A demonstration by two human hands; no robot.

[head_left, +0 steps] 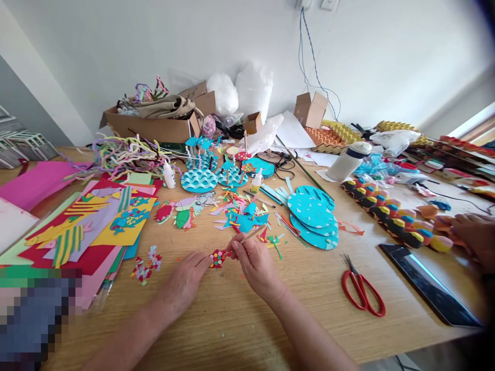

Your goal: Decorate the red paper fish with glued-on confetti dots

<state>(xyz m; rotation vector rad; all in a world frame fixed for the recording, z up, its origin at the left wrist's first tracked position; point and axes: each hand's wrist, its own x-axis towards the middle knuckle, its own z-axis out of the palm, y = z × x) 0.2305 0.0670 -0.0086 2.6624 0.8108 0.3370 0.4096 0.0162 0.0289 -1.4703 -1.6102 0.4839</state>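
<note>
Basically, dotted red fish (217, 259) sits between left hand (184, 280) and right hand (253, 264).
Left closed on its edge, likely steadying it; right pinches thin stick (253, 234) pencil-style, likely for control. Paper bits (142, 270) outboard left, scissors (362, 291) outboard right.

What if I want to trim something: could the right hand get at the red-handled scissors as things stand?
Probably yes: only bare tabletop shows between the right hand and the scissors, though that hand would likely need to put down its thin stick first.
</note>
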